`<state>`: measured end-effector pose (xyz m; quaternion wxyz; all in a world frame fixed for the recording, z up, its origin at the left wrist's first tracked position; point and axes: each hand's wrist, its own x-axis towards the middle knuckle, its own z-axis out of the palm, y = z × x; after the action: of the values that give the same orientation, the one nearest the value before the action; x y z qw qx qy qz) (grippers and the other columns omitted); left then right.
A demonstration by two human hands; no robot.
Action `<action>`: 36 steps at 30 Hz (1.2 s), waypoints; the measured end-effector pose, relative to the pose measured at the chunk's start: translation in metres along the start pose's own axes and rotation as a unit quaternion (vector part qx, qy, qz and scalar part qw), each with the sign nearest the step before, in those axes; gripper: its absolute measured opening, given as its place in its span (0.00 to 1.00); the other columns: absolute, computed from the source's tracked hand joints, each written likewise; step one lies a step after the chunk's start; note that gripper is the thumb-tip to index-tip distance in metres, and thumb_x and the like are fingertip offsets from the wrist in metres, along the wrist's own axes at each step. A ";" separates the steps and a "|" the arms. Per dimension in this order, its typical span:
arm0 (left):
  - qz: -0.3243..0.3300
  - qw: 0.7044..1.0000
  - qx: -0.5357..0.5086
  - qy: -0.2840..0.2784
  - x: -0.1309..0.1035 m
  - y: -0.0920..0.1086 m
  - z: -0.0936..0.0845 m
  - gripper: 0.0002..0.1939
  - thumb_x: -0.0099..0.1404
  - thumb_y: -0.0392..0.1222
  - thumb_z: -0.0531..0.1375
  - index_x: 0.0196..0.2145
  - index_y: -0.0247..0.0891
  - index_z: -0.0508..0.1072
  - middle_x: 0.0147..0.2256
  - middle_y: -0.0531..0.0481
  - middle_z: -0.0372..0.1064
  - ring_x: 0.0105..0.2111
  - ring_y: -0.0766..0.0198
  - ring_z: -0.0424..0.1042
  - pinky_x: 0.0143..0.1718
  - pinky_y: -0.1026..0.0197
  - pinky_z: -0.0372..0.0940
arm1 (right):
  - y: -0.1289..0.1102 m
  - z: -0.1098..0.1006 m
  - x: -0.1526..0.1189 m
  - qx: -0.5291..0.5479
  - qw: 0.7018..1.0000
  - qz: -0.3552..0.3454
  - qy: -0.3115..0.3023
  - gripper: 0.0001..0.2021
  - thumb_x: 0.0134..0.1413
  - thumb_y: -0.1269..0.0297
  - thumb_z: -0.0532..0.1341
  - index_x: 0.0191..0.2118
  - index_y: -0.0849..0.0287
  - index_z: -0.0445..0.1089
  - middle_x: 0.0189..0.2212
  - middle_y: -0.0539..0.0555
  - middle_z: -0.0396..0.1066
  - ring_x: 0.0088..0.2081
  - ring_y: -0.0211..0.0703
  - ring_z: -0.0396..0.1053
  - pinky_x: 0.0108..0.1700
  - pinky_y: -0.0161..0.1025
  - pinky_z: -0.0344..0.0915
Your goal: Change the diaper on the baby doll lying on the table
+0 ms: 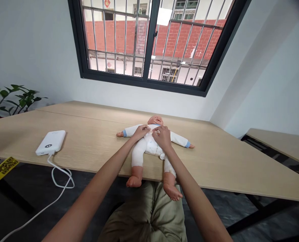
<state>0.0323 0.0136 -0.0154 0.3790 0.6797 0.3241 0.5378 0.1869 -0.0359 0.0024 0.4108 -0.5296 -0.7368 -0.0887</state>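
A baby doll (153, 148) lies on its back on the tabletop, head away from me and arms spread wide. It wears a white top with blue cuffs, a white diaper and white leg coverings. Its bare feet hang over the near edge. My left hand (141, 132) is at the doll's belly, fingers pinched on the white clothing there. Just across from it, my right hand (162, 137) has its fingertips closed on the white cloth at the waist. Exactly which fold or edge each hand pinches is too small to tell.
The pale wooden table (96, 134) has its near edge at my lap. To the left lie a white power bank (52, 142) and its cable (56, 198), which drops off the edge. A potted plant (10, 99) stands far left. A barred window (144, 43) is ahead.
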 end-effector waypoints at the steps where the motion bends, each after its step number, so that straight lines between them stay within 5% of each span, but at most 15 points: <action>1: -0.003 1.000 -0.014 -0.001 0.000 0.001 -0.001 0.13 0.54 0.50 0.61 0.24 0.36 0.69 0.24 0.54 0.63 0.28 0.66 0.61 0.33 0.63 0.57 | 0.001 0.000 0.000 0.003 1.000 0.004 -0.002 0.09 0.51 0.69 0.59 0.38 0.57 0.74 0.42 0.55 0.72 0.47 0.50 0.65 0.48 0.44 0.59; 7: -0.012 0.997 -0.024 -0.073 -0.003 0.009 -0.009 0.21 0.49 0.55 0.67 0.33 0.35 0.73 0.30 0.52 0.67 0.31 0.66 0.63 0.34 0.63 0.58 | 0.009 0.007 0.004 -0.010 0.999 0.023 -0.033 0.21 0.53 0.66 0.59 0.54 0.59 0.68 0.50 0.59 0.69 0.51 0.54 0.64 0.51 0.48 0.61; 11: 0.004 0.997 0.015 -0.076 -0.003 0.007 -0.012 0.20 0.46 0.54 0.69 0.28 0.35 0.72 0.26 0.55 0.64 0.27 0.68 0.60 0.30 0.64 0.55 | 0.014 0.013 0.009 0.006 0.998 0.041 -0.052 0.17 0.55 0.62 0.58 0.50 0.58 0.70 0.51 0.59 0.69 0.53 0.53 0.64 0.51 0.48 0.62; 19: -0.044 0.999 -0.019 0.013 0.005 -0.009 -0.013 0.16 0.47 0.52 0.65 0.24 0.34 0.74 0.25 0.50 0.70 0.27 0.65 0.65 0.31 0.62 0.58 | 0.023 0.012 0.020 0.016 0.991 0.113 -0.063 0.10 0.57 0.56 0.58 0.35 0.56 0.72 0.40 0.55 0.73 0.46 0.50 0.67 0.45 0.44 0.63; 24: -0.042 0.987 0.107 0.113 0.002 -0.021 -0.017 0.11 0.46 0.45 0.67 0.20 0.36 0.72 0.22 0.50 0.70 0.26 0.63 0.66 0.31 0.61 0.59 | 0.047 0.015 0.020 0.016 0.982 0.177 -0.055 0.13 0.52 0.52 0.61 0.32 0.57 0.73 0.39 0.56 0.73 0.46 0.50 0.67 0.44 0.43 0.63; 27: -0.037 0.972 0.179 0.150 0.000 -0.015 -0.020 0.08 0.50 0.41 0.66 0.20 0.37 0.71 0.22 0.50 0.69 0.26 0.63 0.66 0.32 0.61 0.59 | 0.064 0.014 0.017 0.108 0.970 0.218 -0.015 0.14 0.48 0.52 0.62 0.34 0.59 0.72 0.38 0.57 0.74 0.41 0.48 0.69 0.44 0.43 0.65; 30: 0.037 0.957 0.197 0.211 -0.002 0.005 -0.016 0.08 0.60 0.43 0.59 0.28 0.38 0.74 0.29 0.47 0.73 0.34 0.59 0.70 0.39 0.59 0.62 | 0.072 0.005 0.010 0.223 0.943 0.239 0.064 0.19 0.54 0.52 0.54 0.38 0.63 0.73 0.40 0.61 0.75 0.43 0.49 0.70 0.48 0.45 0.65; 32: 0.111 0.960 0.191 0.172 -0.005 0.021 -0.007 0.14 0.66 0.47 0.54 0.37 0.39 0.76 0.39 0.44 0.74 0.44 0.57 0.70 0.48 0.57 0.61 | 0.070 -0.004 0.004 0.274 0.929 0.234 0.087 0.22 0.57 0.51 0.50 0.42 0.63 0.73 0.46 0.63 0.73 0.50 0.49 0.69 0.54 0.46 0.62; 34: 0.143 0.971 0.188 0.037 -0.010 0.031 0.003 0.18 0.67 0.51 0.52 0.45 0.40 0.75 0.50 0.42 0.72 0.54 0.56 0.66 0.57 0.55 0.56 | 0.064 -0.012 -0.002 0.303 0.931 0.196 0.058 0.25 0.60 0.50 0.48 0.46 0.63 0.73 0.52 0.62 0.70 0.57 0.48 0.64 0.59 0.44 0.58; 36: 0.100 0.970 0.200 -0.100 -0.014 0.032 0.011 0.21 0.66 0.54 0.53 0.51 0.44 0.72 0.59 0.45 0.65 0.62 0.54 0.57 0.63 0.51 0.47 | 0.060 -0.014 -0.007 0.301 0.943 0.142 -0.009 0.27 0.61 0.48 0.48 0.50 0.61 0.73 0.56 0.60 0.67 0.60 0.47 0.61 0.63 0.44 0.53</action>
<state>0.0407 -0.0163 0.0039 0.2101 0.8209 0.3156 0.4270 0.2456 -0.0233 -0.0118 0.5524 -0.4811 -0.6503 0.2013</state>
